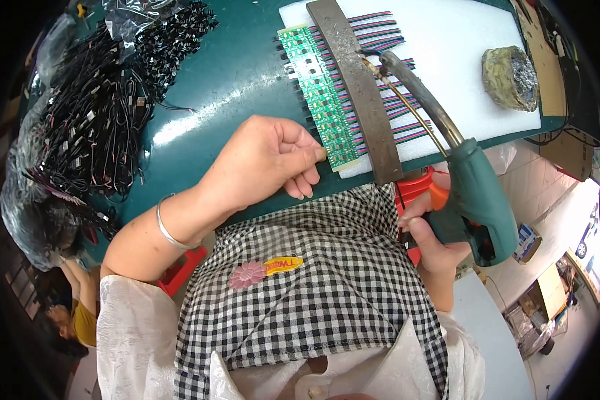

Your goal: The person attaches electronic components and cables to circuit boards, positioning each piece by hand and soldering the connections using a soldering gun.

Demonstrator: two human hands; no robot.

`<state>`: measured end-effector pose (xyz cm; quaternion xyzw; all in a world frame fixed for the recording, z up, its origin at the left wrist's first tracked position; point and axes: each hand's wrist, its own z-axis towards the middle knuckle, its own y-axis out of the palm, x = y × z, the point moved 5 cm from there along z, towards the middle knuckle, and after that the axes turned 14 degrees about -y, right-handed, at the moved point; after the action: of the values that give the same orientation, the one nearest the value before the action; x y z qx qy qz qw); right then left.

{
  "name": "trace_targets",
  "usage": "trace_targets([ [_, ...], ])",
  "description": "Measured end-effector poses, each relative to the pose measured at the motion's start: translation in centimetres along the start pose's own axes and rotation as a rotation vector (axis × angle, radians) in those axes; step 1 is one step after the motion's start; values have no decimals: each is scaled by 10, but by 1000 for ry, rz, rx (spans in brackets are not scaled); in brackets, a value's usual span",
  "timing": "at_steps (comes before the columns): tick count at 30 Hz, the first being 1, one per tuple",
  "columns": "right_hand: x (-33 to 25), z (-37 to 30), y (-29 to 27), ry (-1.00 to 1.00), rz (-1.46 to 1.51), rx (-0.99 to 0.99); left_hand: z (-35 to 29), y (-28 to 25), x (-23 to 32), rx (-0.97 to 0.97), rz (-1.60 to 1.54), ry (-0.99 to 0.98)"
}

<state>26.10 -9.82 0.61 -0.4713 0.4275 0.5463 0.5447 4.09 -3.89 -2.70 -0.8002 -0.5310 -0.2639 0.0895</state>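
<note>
A panel of green circuit boards (320,100) lies near the table's front edge, black parts sticking out along its left side. Striped ribbon wires (407,103) run from its right side under a long dark metal bar (353,80). The thumb and forefinger of my left hand (267,160) are pinched at the panel's near left edge; the other fingers are curled. My right hand (430,233) grips a green soldering gun (480,193) with an orange trigger. Its tip reaches over the bar, where a thin metal tube ends beside it.
A white foam sheet (460,67) lies under the wires. On it, at the right, stands a wrapped roll (511,79). Bundled black cables (93,127) and plastic bags (27,193) cover the table's left side. Red bins (183,270) show below the edge. Another person (80,313) is at far left.
</note>
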Motion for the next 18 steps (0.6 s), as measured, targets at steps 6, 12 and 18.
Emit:
trace_targets([
  [6, -2, -15, -10, 104, 103, 45, 3, -4, 2, -1, -94, -49],
  [12, 10, -35, -25, 170, 164, 16, 7, -10, 6, -25, -62, -88],
  [18, 15, -45, -38, 142, 90, -114, 5, -7, 8, -12, -46, -86],
])
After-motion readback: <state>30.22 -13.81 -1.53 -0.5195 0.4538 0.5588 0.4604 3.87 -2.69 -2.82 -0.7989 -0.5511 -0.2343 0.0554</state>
